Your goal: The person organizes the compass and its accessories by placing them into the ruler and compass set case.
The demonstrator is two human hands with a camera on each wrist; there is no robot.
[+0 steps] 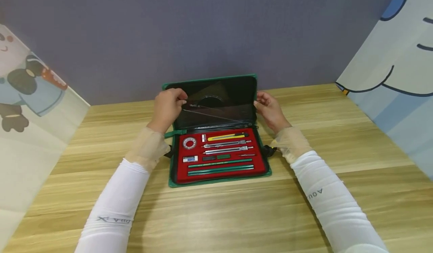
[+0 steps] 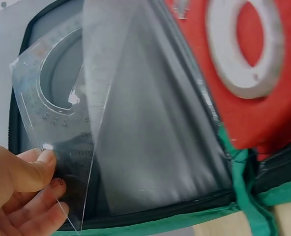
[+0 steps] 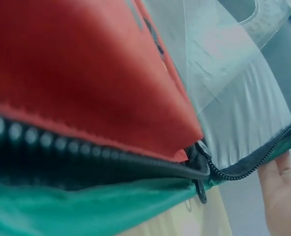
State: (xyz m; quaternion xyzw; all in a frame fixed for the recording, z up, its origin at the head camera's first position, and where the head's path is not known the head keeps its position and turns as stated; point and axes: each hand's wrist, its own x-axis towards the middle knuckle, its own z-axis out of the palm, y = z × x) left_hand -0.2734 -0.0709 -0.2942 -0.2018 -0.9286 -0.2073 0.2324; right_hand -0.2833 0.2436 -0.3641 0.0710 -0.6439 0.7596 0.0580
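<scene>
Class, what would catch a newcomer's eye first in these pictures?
The red tray of drawing tools in the open green case, mid-table. Above it, the left hand pinches a clear protractor at the lid, while the right hand holds the lid's other edge.

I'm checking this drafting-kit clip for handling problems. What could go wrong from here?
The left hand pinches the clear set square by one corner only, so it might flex or slip from the fingers. The protractor overlaps it in the lid pocket and may be dragged out with it. The right hand only steadies the green case at the lid's edge, so the lid might tip.
</scene>
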